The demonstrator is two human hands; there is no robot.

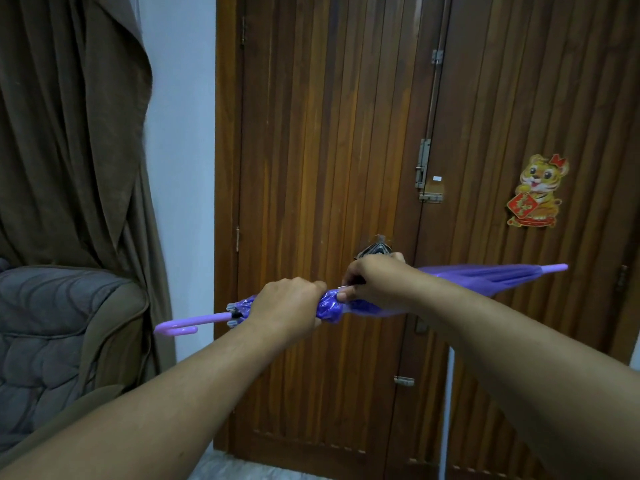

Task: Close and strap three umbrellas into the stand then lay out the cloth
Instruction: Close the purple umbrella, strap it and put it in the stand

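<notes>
Roughly horizontal purple umbrella (485,278), hooked handle left; left hand (287,303) grips canopy, right hand (374,278) pinches strap.

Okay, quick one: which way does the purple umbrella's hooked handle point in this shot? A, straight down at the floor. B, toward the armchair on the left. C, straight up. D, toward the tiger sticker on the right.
B: the purple umbrella lies roughly level across both hands, its hooked handle sticking out left toward the armchair and its tip toward the tiger sticker's side.
</notes>
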